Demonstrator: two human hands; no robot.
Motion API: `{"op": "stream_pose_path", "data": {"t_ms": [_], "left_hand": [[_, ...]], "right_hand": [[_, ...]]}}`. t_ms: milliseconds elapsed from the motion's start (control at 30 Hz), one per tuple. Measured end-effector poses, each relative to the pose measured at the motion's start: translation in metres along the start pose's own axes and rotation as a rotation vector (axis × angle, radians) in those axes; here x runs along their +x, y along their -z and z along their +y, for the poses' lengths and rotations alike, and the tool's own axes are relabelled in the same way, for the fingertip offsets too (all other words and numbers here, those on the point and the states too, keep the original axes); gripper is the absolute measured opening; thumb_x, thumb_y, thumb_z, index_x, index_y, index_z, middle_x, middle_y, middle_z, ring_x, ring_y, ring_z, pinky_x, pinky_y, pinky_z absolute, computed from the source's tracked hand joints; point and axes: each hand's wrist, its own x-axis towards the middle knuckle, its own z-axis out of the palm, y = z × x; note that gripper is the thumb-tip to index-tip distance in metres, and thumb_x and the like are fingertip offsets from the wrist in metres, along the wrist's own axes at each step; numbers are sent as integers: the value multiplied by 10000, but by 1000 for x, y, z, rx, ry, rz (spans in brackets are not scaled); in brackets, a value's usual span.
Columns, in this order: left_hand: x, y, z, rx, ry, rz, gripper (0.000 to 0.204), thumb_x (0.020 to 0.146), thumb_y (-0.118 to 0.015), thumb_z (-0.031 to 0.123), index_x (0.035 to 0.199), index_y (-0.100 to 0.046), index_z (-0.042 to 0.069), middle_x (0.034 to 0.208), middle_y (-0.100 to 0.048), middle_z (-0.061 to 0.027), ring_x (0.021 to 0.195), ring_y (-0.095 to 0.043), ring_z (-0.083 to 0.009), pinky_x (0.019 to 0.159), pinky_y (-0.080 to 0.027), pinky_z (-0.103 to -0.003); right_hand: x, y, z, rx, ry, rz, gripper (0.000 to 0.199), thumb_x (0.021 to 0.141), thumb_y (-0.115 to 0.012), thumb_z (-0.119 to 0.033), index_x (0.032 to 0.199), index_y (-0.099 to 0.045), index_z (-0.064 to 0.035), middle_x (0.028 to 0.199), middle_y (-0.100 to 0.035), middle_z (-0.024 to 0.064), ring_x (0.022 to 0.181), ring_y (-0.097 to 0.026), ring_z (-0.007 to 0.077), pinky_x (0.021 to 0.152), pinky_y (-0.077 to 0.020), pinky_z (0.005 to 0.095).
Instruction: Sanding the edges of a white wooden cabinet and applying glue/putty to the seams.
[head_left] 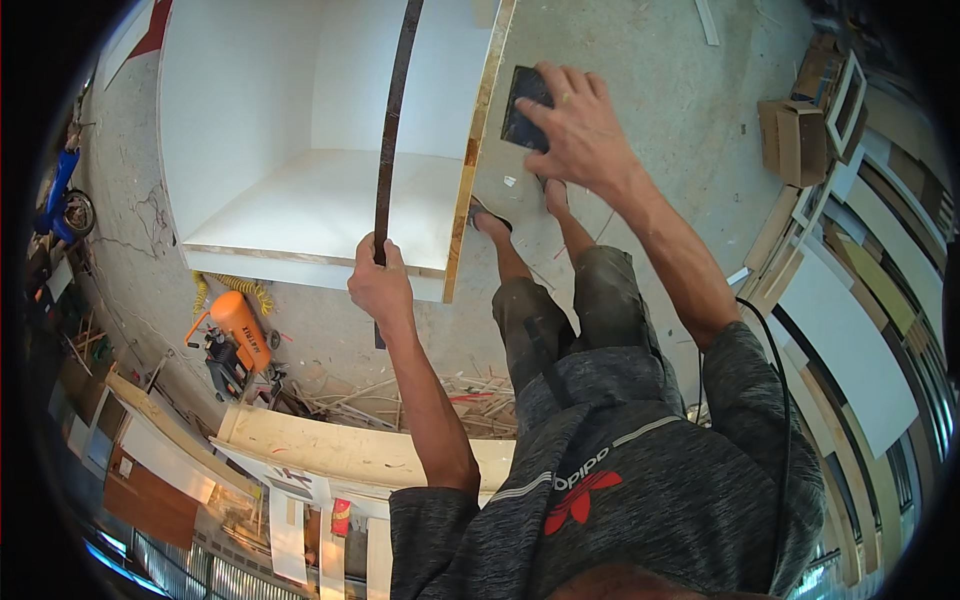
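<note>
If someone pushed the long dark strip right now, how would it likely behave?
The dark strip probably resists flexing, as it looks nearly straight beyond the left hand. Held near one end, it would likely swing easily. Its dull surface may not be slippery.

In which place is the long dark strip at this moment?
In the head view, the long dark strip is left of centre, held in the left hand and crossing the view of the white cabinet.
</note>
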Motion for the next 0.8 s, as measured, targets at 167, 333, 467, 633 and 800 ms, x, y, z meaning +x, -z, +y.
{"op": "stream_pose_path", "data": {"t_ms": [167,333,467,633,800], "left_hand": [[1,-1,5,-1,-12,11,224,874,-703,137,1087,-701,67,895,-749,-134,785,-732,-308,732,-564,-412],[-1,0,7,3,-2,2,226,877,-699,131,1093,-700,63,898,-748,-137,784,-731,-310,731,-564,-412],[-1,-1,3,-8,11,10,226,873,-703,135,1088,-700,62,898,-748,-139,788,-731,-317,731,-566,-413],[-1,-3,3,-12,-18,41,224,869,-702,136,1082,-703,68,890,-747,-140,792,-732,-324,728,-567,-419],[-2,-3,3,-13,-2,29,216,867,-699,140,1074,-705,77,883,-747,-134,786,-730,-324,723,-564,-428]], "right_hand": [[33,7,31,101,52,256,602,589,-780,-313,1170,-724,-165,1351,-511,185,1204,-512,393,1038,-395,493],[49,9,28,37,-6,24,687,591,-784,-324,1247,-680,-147,1395,-463,219,1235,-482,408,1071,-391,527],[43,22,33,-200,8,-50,648,601,-763,-334,1233,-703,-206,1391,-496,184,1250,-490,381,1072,-383,505],[50,16,33,-10,-13,140,610,599,-762,-328,1194,-724,-198,1381,-502,185,1246,-496,379,1069,-380,503],[58,28,21,19,-88,-101,688,609,-799,-307,1262,-658,-142,1379,-441,261,1215,-475,434,1065,-405,544]]}}
